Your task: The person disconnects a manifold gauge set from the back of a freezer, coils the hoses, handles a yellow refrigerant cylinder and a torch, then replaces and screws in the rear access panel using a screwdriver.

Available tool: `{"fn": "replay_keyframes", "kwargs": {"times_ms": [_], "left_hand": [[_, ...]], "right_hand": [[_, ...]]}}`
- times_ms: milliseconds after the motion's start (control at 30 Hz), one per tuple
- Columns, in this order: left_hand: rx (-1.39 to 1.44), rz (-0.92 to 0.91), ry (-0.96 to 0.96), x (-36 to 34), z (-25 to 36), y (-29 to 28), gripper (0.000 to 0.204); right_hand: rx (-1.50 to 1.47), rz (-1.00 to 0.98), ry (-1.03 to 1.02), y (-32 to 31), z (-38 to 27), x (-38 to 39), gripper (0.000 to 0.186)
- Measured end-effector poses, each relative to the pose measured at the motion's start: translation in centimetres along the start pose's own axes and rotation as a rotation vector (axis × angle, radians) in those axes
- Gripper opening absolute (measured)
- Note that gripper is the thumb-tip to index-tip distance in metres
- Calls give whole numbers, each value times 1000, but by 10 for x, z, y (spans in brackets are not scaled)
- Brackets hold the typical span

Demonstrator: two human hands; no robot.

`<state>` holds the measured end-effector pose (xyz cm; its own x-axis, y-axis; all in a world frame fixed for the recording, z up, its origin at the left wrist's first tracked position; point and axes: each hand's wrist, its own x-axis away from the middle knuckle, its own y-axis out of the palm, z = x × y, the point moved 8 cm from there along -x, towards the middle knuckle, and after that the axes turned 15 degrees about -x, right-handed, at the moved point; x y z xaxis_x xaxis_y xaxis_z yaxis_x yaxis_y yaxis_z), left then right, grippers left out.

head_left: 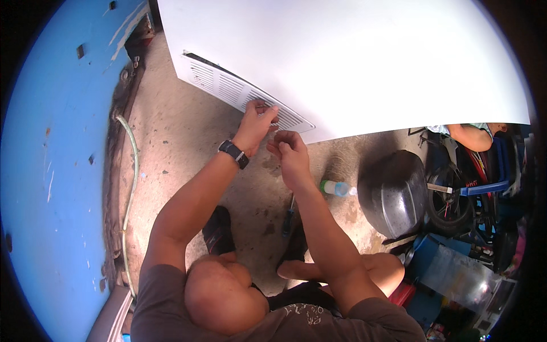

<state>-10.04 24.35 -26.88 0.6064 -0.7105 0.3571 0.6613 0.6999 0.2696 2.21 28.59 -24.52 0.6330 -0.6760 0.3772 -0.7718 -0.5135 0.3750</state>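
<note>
A white vent grille (pixel 228 85) with rows of slots sits low on a large white panel (pixel 353 62), and a dark gap shows along the grille's upper left edge. My left hand (pixel 260 121), with a dark watch on the wrist, is against the right part of the grille. Its fingers are bent and the thumb points forward; whatever lies between them is hidden. Just right of it and nearer to me, my right hand (pixel 290 155) is closed in a pinch below the grille's lower edge. What it pinches, if anything, is too small to make out.
A screwdriver (pixel 289 219) lies on the concrete floor (pixel 171 148) between my feet. Right of it are a plastic bottle (pixel 338 188) and a black rounded container (pixel 393 194). A wheel, boxes and another person's arm (pixel 470 137) are farther right. A blue metal wall (pixel 57 171) and hose (pixel 135 171) line the left.
</note>
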Motion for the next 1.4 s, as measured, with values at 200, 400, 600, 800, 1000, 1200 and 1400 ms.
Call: {"fn": "replay_keyframes", "kwargs": {"times_ms": [200, 400, 600, 800, 1000, 1200, 1400], "left_hand": [[333, -172, -288, 3, -27, 21, 34], [425, -247, -322, -16, -42, 26, 28], [134, -247, -199, -5, -33, 27, 18], [-149, -431, -209, 1, -22, 49, 19], [-186, -449, -213, 3, -26, 67, 21], [-304, -501, -194, 6, -20, 72, 24], [-215, -492, -234, 3, -23, 82, 27]], "right_hand": [[611, -75, -390, 39, -27, -11, 28], [916, -176, -719, 64, -41, 10, 34], [936, -9, -383, -42, -14, 56, 40], [1225, 337, 300, -239, 124, 138, 65], [1186, 318, 361, -250, 141, 136, 55], [754, 262, 140, -162, 97, 140, 34], [202, 138, 137, -92, 66, 144, 25]]}}
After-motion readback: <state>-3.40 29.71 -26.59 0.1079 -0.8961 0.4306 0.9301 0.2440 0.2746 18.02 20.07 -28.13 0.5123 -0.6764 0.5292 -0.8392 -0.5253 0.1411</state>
